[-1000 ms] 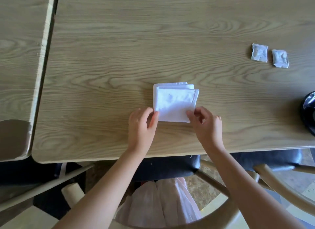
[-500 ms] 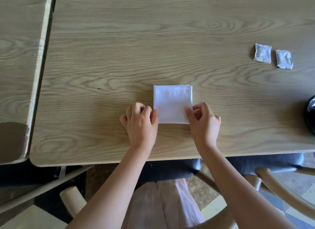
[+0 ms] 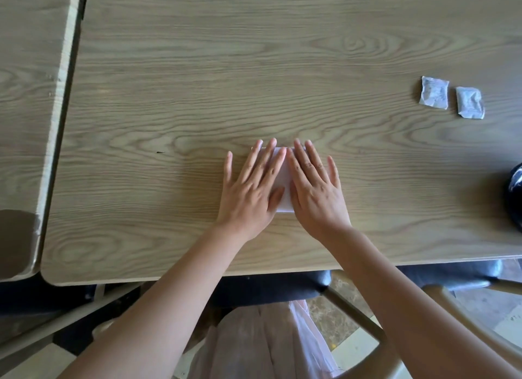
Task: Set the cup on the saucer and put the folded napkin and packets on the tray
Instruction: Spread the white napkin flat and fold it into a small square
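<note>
A white folded napkin [image 3: 284, 181] lies on the wooden table near its front edge, mostly hidden under my hands. My left hand [image 3: 251, 189] rests flat on its left half, fingers spread. My right hand [image 3: 315, 189] lies flat on its right half, fingers spread too. Only a narrow strip of napkin shows between them. Two small grey-white packets [image 3: 519, 94] [image 3: 469, 102] lie side by side at the far right of the table. No cup, saucer or tray can be made out.
A shiny black round object [image 3: 515, 198] is cut off by the right edge. A second wooden table [image 3: 28, 96] butts against the left side with a narrow gap. Wooden chair frames [image 3: 463, 308] stand below the front edge.
The napkin's top flap came down into a flat square. Both hands then left its lower corners and now lie flat on top of it with fingers stretched out.
</note>
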A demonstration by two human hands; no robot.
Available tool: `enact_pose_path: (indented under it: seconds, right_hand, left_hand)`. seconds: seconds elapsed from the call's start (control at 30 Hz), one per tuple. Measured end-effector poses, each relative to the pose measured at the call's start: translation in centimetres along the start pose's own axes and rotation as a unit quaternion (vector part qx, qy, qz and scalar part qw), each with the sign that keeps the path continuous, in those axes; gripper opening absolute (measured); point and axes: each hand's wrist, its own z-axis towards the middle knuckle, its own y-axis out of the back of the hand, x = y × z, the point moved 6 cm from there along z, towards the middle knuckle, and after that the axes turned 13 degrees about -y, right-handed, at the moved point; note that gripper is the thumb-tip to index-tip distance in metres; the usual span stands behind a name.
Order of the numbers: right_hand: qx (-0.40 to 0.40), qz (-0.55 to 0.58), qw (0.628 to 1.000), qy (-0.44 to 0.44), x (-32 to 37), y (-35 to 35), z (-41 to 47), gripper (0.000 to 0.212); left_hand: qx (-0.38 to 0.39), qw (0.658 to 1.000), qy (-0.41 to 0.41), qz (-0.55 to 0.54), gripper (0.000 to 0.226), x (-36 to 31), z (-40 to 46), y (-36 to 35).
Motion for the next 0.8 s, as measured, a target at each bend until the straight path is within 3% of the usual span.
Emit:
enact_pose_path:
  seconds: [0.5, 0.67, 0.8]
  right_hand:
    - [0.018, -0.054, 0.998, 0.006, -1.0, -1.1, 0.0, 0.059]
    - [0.031, -0.047, 0.998, 0.0, -0.9, -1.3, 0.1, 0.061]
    - [0.04, -0.047, 0.998, 0.003, -0.9, -1.2, -0.1, 0.061]
  left_hand:
    - [0.078, 0.997, 0.0, -0.015, 0.055, 0.9, -0.4, -0.3]
    - [0.015, 0.984, 0.125, -0.13, 0.058, 0.2, -1.1, 0.8]
    - [-0.099, 0.927, 0.241, -0.27, 0.057, -0.8, -0.9, 2.4]
